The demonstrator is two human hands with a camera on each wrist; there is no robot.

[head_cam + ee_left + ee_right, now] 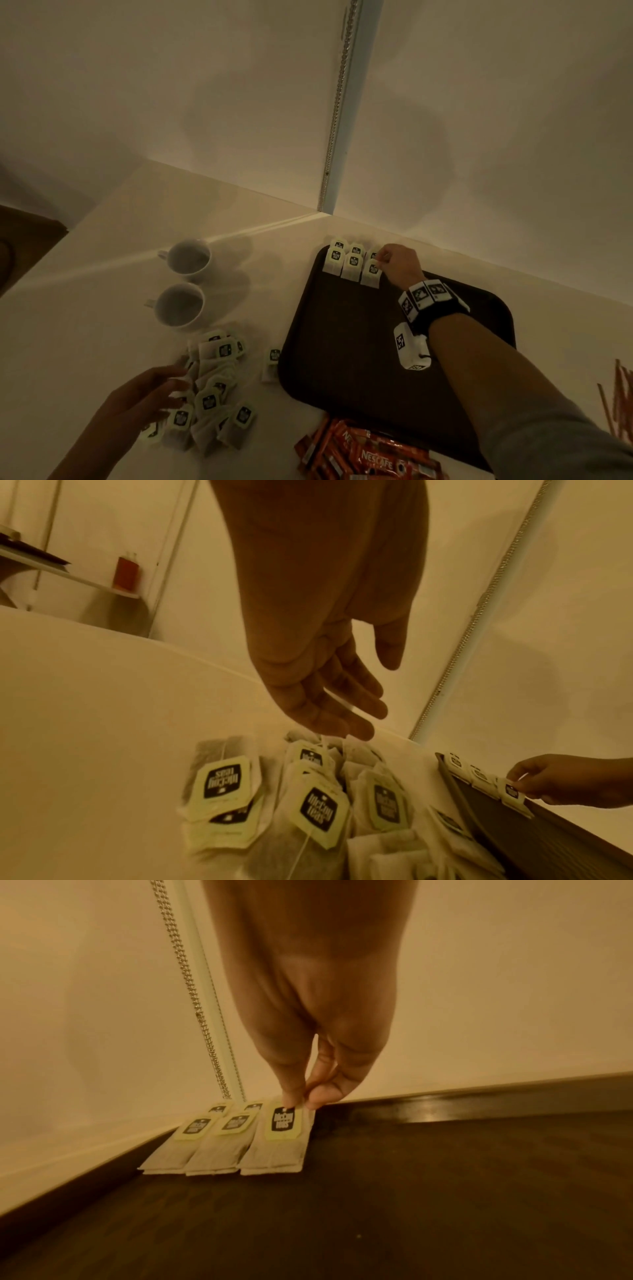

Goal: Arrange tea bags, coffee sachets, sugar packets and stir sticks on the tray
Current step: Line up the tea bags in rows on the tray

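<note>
At the lower left of the head view the left hand (144, 397) reaches in with fingers straight and slightly spread, holding nothing; its fingertips (356, 730) hang just over a loose heap of tea bags (209, 394). These are thin, papery rectangular pouches with pale green card tags printed with a black label (some strings trail between them), lying overlapped and at all angles on the smooth cream worktop (78, 342). Above the heap, at centre left, stand two round white cups (183, 284), glossy like ceramic, one behind the other. One stray tea bag (271, 365) lies apart, just beside the tray's left rim.

The tray (342, 342) fills the centre right: dark brown, rounded at the corners, with a raised smooth rim and a faint woodgrain surface. In its upper left corner tea bags sit in neat side-by-side rows (349, 262), flat and overlapped like shingles. The right hand (399, 263) is there, thumb and fingers pressed together on the tag end of the rightmost tea bag (279, 1139), which lies flat on the tray. A banded wrist strap (428, 298) with black-and-white square markers circles that wrist.

At bottom centre lie glossy orange coffee sachets (370, 455). At the far right edge, thin wooden stir sticks (616, 397) lie on the worktop.
</note>
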